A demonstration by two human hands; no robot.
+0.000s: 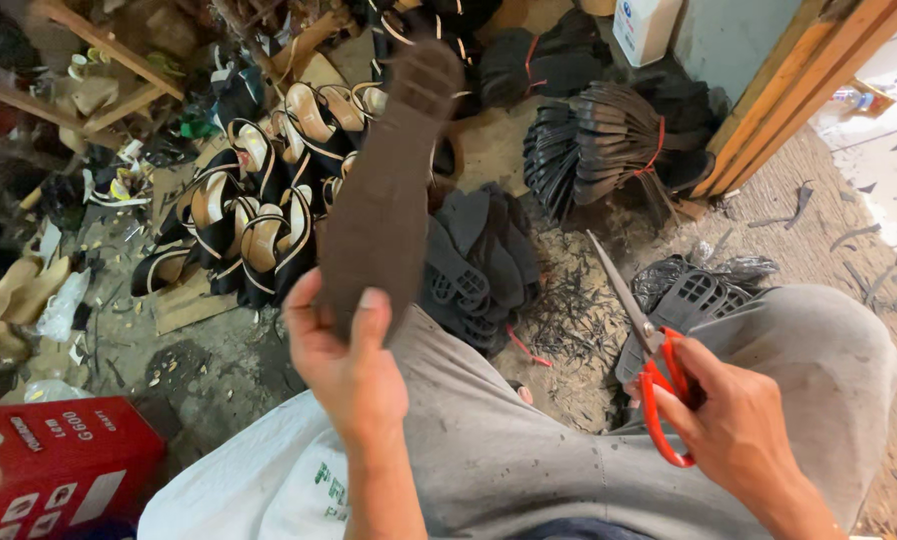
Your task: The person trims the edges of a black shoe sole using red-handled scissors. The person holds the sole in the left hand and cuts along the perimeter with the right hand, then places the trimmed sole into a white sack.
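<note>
1. Left hand [344, 365] clenched around the near end of a long, flat, dark brown shoe sole [389, 190], thumb pressed on its face, fingers wrapped behind; sole raised upright above the left knee, its rounded far end pointing away.
2. Right hand [739, 420] gripping a pair of scissors with red loop handles and steel blades [641, 340], fingers through the loops; blades nearly shut and angled far-left, tip well apart from the sole.
3. Sole to the left of the scissors, with grey trouser legs [569, 420] below and between both hands.
4. On the floor just beyond the knees, a heap of dark grey moulded soles with grid patterns [474, 265]; thin dark trimmings [569, 310] scattered beside them.
5. Farther off, a bundle of black soles tied with red string [609, 140] at right, and a pile of tan-and-black sandals [259, 200] at left.
6. Red cardboard box [49, 465] at the near left corner, cut off by the frame edge.
7. Grid-patterned dark piece [699, 300] on the right thigh partly covered by the scissors; full outline hard to make out.
8. Fingers of the left hand behind the sole hidden; lower edge of the sole covered by the palm.
9. Clutter at far left under the wooden shelf [99, 60] too jumbled to identify.
</note>
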